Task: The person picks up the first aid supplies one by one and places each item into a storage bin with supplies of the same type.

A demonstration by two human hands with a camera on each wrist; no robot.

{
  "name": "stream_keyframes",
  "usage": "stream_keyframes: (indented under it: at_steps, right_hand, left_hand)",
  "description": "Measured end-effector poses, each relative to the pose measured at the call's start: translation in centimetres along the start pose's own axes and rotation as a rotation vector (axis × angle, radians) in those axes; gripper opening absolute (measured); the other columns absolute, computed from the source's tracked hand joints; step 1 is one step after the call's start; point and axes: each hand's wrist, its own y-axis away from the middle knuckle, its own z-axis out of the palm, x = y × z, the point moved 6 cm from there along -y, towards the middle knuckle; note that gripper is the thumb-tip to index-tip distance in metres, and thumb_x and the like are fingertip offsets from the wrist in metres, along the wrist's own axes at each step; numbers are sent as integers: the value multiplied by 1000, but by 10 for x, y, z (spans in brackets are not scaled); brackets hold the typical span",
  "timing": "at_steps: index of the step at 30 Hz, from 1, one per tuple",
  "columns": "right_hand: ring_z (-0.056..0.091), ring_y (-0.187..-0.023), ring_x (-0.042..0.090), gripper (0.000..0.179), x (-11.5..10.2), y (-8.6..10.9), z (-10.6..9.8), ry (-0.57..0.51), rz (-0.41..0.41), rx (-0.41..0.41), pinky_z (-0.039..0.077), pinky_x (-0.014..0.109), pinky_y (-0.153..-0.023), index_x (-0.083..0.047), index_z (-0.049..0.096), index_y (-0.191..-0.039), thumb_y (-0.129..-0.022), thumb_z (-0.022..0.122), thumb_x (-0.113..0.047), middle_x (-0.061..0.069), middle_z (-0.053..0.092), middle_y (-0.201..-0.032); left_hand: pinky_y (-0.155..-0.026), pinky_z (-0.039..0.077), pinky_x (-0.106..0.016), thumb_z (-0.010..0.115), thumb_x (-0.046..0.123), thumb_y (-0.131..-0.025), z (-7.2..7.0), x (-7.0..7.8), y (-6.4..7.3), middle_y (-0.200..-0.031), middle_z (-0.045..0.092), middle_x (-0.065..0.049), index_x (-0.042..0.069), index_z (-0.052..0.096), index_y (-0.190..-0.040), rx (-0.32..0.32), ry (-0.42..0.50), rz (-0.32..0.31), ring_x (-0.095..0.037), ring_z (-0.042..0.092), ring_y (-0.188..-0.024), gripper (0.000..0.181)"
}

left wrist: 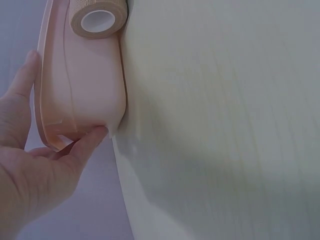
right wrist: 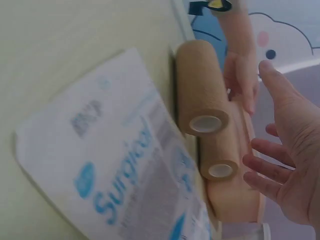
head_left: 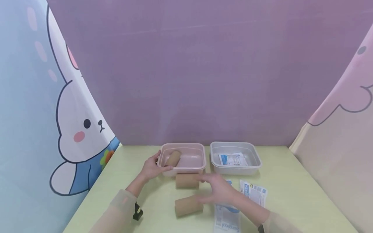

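My left hand (head_left: 152, 166) grips the left end of a pink plastic tray (head_left: 189, 169), thumb by its front rim. In the left wrist view, its fingers bend round the tray corner. A tan bandage roll (head_left: 174, 158) lies inside the tray. Two more tan rolls are on the table: one bandage roll (head_left: 186, 181) lies close before the tray, the other roll (head_left: 187, 206) nearer me. My right hand (head_left: 220, 191) is at the right ends of these rolls in the head view. The right wrist view shows its fingers (right wrist: 272, 152) spread, apart from the rolls, holding nothing.
A pale grey tray (head_left: 236, 170) stands right of the pink one, with a white-and-blue packet (head_left: 233, 159) inside. A packet marked "Surgical" (head_left: 227, 223) lies under my right forearm, and another packet (head_left: 256, 192) beside it. A purple cloth (head_left: 186, 81) closes off the table's back.
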Motion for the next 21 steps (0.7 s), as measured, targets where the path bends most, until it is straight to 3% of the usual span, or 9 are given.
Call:
stream_keyframes:
  at_steps: [6, 11, 17, 21]
  right_hand:
    - [72, -113, 19, 67, -8, 3, 26, 16, -69, -64, 60, 33, -100, -11, 69, -136, -83, 90, -46, 3, 77, -127]
    - [69, -116, 8, 65, -9, 7, 43, 50, -53, -116, 58, 30, -103, -18, 71, -135, -82, 90, -51, -7, 75, -128]
    - [66, -115, 3, 51, -9, 8, 52, 40, -30, -136, 58, 28, -103, -24, 73, -130, -84, 91, -36, -14, 73, -125]
    - [66, -111, 0, 48, -11, 8, 49, 22, -28, -125, 59, 26, -98, -27, 72, -127, -83, 91, -35, -16, 73, -121]
  left_hand:
    - [-102, 61, -45, 95, 34, -80, 0, 2, 3, -145, 61, -33, -3, 27, -165, -1, -2, -7, -42, 66, -129, 116]
    - [-99, 62, -44, 95, 33, -80, 0, 5, 4, -143, 62, -34, -4, 27, -165, 3, -5, -10, -42, 67, -127, 115]
    - [-96, 63, -41, 95, 33, -80, 1, 3, 2, -141, 65, -32, -1, 28, -166, 9, -5, -20, -40, 68, -125, 114]
    - [-97, 63, -43, 95, 33, -80, 0, 1, 1, -142, 64, -32, -1, 28, -166, 9, 3, -23, -40, 68, -126, 114]
